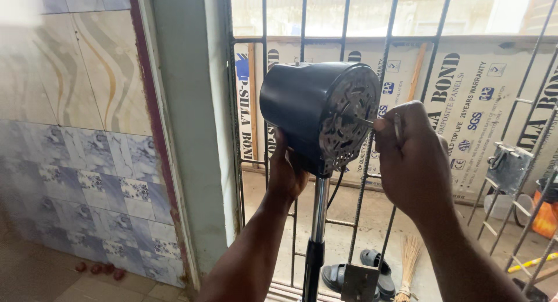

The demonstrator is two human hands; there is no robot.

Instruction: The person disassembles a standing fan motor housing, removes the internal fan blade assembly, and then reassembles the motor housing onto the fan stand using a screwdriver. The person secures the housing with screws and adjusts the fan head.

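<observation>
fan motor housing (314,107), black and drum-shaped, sits at the top of a chrome stand pole (319,206), right in the middle of the view, its perforated metal face turned toward the right. left hand (286,171) cups the underside of the housing, fingers wrapped up behind it. right hand (412,154) is up at the face, fingers pinched tight on a thin metal tool (366,121) whose tip meets the centre of the face. just behind stands a barred metal gate (372,180), its rods crossing close to both hands, so there's little room that way. a grey door post (186,133) and tiled wall (75,133) close off the left. down low beyond the bars lie dark sandals (372,260) and a straw broom (410,261). open floor shows bottom left, with small red bits (99,269) by the wall.
</observation>
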